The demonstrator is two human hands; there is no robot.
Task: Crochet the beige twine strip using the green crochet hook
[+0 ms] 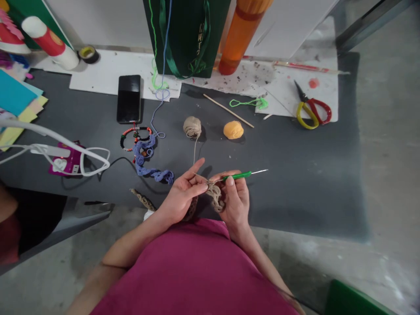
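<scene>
mid-stitch, it seems: the right hand pinches the green-handled metal crochet hook, the left hand fingers clasp the beige crocheted strip; the next loop needs taut beige yarn.

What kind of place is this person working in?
Likely a craft table: the right hand holds a green crochet hook, the left hand a beige crocheted piece, with a yarn ball, scissors and coloured paper around.
</scene>
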